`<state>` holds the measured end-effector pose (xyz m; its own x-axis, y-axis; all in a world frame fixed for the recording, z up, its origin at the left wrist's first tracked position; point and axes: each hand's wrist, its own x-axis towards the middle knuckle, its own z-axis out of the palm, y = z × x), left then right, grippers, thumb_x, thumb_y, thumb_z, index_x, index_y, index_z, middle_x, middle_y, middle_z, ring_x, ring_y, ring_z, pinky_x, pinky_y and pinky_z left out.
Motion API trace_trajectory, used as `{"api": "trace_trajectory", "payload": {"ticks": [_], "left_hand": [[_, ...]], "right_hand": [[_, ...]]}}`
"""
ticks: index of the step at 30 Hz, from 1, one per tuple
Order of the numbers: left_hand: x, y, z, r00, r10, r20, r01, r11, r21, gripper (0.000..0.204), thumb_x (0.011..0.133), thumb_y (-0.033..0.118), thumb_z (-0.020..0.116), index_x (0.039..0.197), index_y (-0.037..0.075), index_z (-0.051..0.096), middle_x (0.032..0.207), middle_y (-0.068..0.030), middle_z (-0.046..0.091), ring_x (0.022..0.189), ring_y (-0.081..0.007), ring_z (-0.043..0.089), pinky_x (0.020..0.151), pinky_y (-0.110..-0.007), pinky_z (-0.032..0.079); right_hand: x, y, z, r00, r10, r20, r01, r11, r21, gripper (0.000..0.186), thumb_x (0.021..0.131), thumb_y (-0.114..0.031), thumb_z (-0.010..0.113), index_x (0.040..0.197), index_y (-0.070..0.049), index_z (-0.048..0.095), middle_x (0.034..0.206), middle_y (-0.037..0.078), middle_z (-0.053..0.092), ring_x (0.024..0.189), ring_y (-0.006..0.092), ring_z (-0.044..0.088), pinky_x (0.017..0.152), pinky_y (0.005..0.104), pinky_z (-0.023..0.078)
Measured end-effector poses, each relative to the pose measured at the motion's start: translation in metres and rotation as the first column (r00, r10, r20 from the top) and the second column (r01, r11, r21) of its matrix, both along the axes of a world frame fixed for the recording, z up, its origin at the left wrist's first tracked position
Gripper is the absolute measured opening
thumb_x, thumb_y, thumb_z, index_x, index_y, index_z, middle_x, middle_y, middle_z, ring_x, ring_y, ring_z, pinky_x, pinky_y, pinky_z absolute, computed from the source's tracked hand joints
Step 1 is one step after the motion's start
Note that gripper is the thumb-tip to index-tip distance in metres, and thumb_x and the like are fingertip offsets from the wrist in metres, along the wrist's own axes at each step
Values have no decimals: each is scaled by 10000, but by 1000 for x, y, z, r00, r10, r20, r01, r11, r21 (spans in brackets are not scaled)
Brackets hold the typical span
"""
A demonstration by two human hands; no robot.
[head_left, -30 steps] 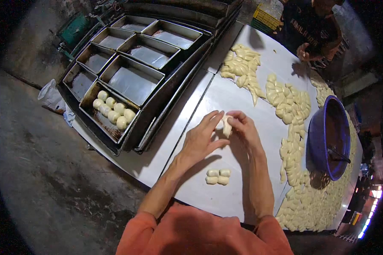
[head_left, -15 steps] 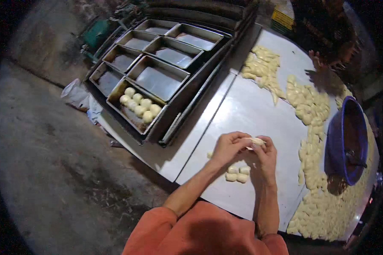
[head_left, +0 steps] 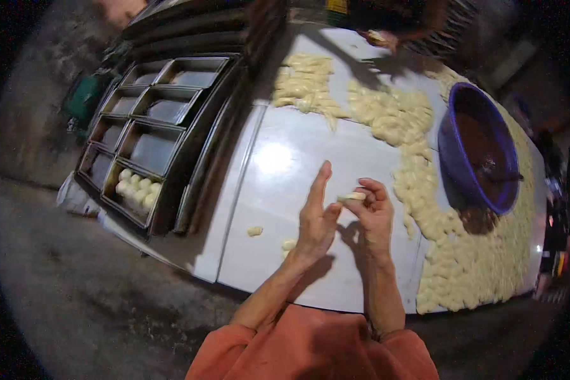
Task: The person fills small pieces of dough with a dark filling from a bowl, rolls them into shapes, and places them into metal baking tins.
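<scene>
My left hand (head_left: 316,221) is open above the white tabletop (head_left: 297,152), fingers stretched out and thumb close to the piece in my right hand. My right hand (head_left: 372,218) pinches a small pale dough piece (head_left: 352,196) between thumb and fingers. A lone dough lump (head_left: 254,231) lies left of my hands, and further small dough pieces (head_left: 289,247) show partly behind my left wrist. A wide spread of cut dough pieces (head_left: 468,266) covers the right and far parts of the table.
At left, metal pans (head_left: 152,150) sit on a stacked tray; the nearest holds several dough balls (head_left: 135,187). A purple tub (head_left: 449,145) with dark contents and a handled tool stands at right. Across the table a co-worker's hand (head_left: 381,39) holds something pale. A green machine (head_left: 82,98) is at far left.
My left fingers have opened away from the dough piece, which stays in my right hand. The head view has shifted, and a lone lump now shows left of my hands.
</scene>
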<state>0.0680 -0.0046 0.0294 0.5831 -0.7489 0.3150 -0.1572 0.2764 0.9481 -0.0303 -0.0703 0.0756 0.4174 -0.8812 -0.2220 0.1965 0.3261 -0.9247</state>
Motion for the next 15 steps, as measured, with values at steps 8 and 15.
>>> {"api": "trace_trajectory", "payload": {"ticks": [8, 15], "left_hand": [[-94, -77, 2, 990, -132, -44, 106, 920, -377, 690, 886, 348, 764, 1411, -26, 516, 1309, -211, 645, 1118, -293, 686, 913, -364, 566], [-135, -75, 11, 701, -438, -562, 472, 877, -95, 883, 908, 133, 756, 1584, 25, 198, 1298, -173, 622, 1028, -192, 664, 869, -310, 569]], "right_hand": [[-71, -29, 16, 853, -55, 518, -55, 980, 193, 188, 950, -139, 688, 1074, -48, 581, 922, 28, 645, 785, 74, 641, 667, 202, 529], [-138, -108, 14, 932, -149, 331, 144, 989, 38, 134, 960, -131, 665, 1039, -59, 585, 905, 21, 643, 748, 89, 641, 671, 214, 530]]}}
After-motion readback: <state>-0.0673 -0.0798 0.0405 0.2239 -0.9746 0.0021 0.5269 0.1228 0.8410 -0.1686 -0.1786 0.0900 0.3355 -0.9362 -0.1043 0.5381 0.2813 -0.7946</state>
